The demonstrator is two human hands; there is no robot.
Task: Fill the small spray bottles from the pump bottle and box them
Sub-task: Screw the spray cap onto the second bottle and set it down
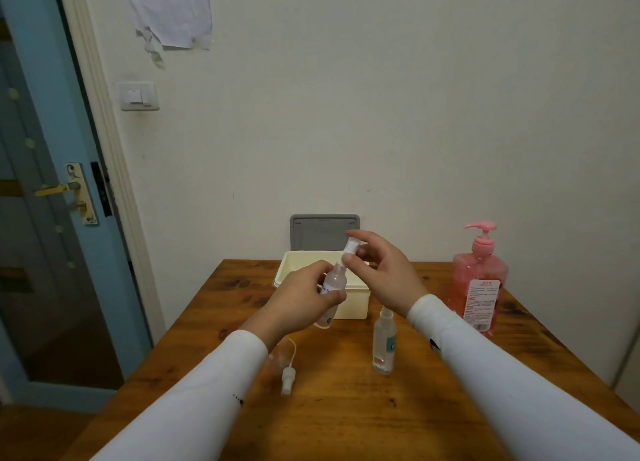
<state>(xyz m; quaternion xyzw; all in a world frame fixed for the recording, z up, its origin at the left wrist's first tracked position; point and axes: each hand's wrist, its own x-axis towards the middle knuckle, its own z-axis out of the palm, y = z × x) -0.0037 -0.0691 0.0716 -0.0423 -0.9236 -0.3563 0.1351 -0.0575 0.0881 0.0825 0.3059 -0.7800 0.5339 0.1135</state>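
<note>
My left hand [304, 298] grips a small clear spray bottle [334, 282] with blue lettering, tilted above the table in front of the box. My right hand [384, 270] pinches the bottle's white spray head [351, 246] at its top. A second small spray bottle [384, 339] stands upright on the table below my right wrist. A loose white spray head with its tube [289, 374] lies beside my left sleeve. The cream box [349, 305] stands open at the back, its grey lid [323, 232] raised against the wall. The pink pump bottle [479, 280] stands at the right.
The wooden table [346, 408] butts against a white wall. A blue door with a brass handle [59, 189] is open at the left. A light switch [138, 95] and a taped paper sheet [173, 10] hang on the wall.
</note>
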